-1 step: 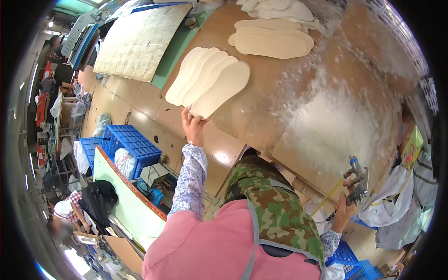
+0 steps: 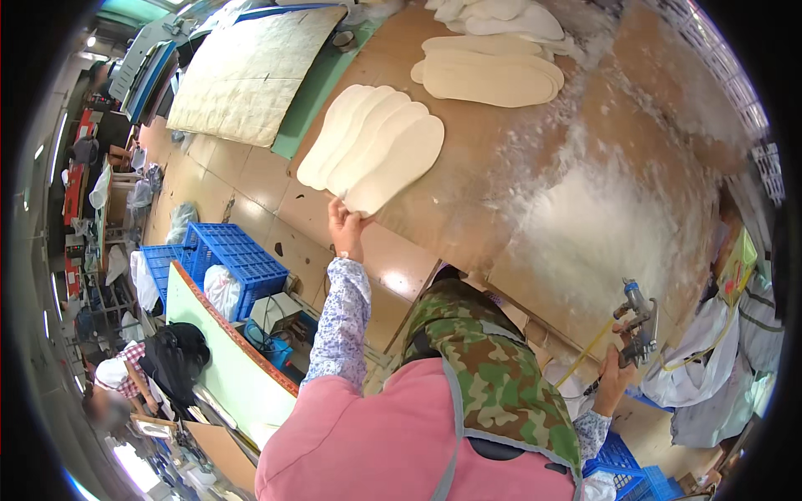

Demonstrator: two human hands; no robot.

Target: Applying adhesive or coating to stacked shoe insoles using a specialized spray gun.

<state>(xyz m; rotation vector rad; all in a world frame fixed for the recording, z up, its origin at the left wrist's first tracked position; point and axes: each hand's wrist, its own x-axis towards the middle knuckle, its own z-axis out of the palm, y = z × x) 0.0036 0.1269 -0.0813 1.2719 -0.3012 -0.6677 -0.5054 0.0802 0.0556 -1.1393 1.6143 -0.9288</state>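
Note:
My left hand [image 2: 347, 230] pinches the heel end of the nearest cream insole [image 2: 397, 167] at the left edge of the worktable. Several more insoles [image 2: 341, 134] overlap in a fan beside it. At the right, my right hand [image 2: 616, 377] is wrapped round a metal spray gun [image 2: 637, 321] with a blue-topped fitting, held above the near right part of the table. A yellow hose [image 2: 589, 349] runs near the gun. Part of the right hand's grip is hidden behind the gun.
The brown worktable [image 2: 476, 150] carries a whitish residue patch [image 2: 597, 221]. Further insole stacks [image 2: 493, 75] lie at its far side. A stained board [image 2: 255, 75] is at far left. Blue crates [image 2: 242, 259] stand left; white bags [image 2: 697, 367] hang right. Another person [image 2: 125, 376] is at far left.
The insole in my left hand has shifted very slightly left, its far end closer to the fan. My right hand and the spray gun look almost unmoved.

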